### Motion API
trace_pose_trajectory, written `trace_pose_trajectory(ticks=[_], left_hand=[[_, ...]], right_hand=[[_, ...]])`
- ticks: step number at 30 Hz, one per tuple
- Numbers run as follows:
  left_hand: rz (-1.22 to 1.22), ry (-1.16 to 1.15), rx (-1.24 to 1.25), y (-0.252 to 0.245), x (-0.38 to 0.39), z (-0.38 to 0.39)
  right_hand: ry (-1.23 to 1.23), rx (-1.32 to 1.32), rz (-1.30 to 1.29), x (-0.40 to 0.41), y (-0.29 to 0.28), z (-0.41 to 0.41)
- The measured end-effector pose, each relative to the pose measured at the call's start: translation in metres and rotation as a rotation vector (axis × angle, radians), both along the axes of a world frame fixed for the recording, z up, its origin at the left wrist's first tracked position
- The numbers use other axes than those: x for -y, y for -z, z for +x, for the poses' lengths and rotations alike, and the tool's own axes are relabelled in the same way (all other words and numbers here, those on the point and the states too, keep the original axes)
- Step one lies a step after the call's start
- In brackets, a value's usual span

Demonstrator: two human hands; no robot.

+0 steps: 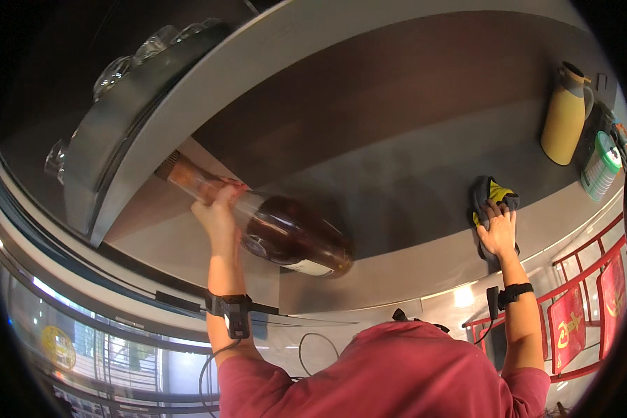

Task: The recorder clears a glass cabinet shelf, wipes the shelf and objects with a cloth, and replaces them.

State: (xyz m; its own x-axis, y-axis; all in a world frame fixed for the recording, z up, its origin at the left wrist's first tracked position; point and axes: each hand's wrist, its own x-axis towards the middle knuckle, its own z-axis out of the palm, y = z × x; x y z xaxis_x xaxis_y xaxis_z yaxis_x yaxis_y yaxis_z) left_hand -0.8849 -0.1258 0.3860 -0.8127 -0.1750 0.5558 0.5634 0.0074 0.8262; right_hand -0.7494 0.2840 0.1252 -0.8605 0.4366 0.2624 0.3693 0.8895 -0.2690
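A large glass bottle of dark reddish-brown liquid lies at a slant across the left part of the view. My left hand is wrapped around its clear neck, and its ribbed cap points to the upper left. Whether the bottle's base rests on the counter cannot be told. Over on the right, my right hand lies on a bunched grey and yellow cloth, fingers spread over it against the dark grey counter. Some of the cloth is hidden beneath the palm.
Behind the cloth stands a yellow thermos jug. Beside it is a green-lidded container. A curved grey shelf overhangs the left side, with several clear glasses on top. Red metal chairs stand at lower right; windows are at lower left.
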Motion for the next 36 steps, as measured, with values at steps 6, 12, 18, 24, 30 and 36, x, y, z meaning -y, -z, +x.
trace_pose_trajectory(ticks=[6, 12, 18, 24, 30, 36], left_hand=[[-0.056, 0.056, 0.012, 0.01, 0.01, -0.037], [-0.058, 0.071, 0.001, 0.009, 0.01, -0.051], [-0.049, 0.046, -0.003, 0.012, 0.012, -0.054], [-0.078, -0.007, -0.005, 0.013, 0.014, -0.034], [-0.065, -0.148, -0.062, 0.037, 0.016, -0.067], [-0.089, -0.101, 0.025, 0.023, 0.008, -0.055]], right_hand=[[-0.015, -0.293, -0.091, 0.0, 0.008, -0.006], [-0.197, -0.428, -1.774, 0.096, -0.01, -0.084], [-0.825, -0.309, -1.454, 0.252, -0.15, -0.144], [-0.646, -0.575, -0.89, 0.319, -0.042, -0.165], [-0.765, -0.051, -0.439, 0.258, 0.043, -0.196], [-0.883, 0.012, -1.619, 0.26, -0.065, -0.196]])
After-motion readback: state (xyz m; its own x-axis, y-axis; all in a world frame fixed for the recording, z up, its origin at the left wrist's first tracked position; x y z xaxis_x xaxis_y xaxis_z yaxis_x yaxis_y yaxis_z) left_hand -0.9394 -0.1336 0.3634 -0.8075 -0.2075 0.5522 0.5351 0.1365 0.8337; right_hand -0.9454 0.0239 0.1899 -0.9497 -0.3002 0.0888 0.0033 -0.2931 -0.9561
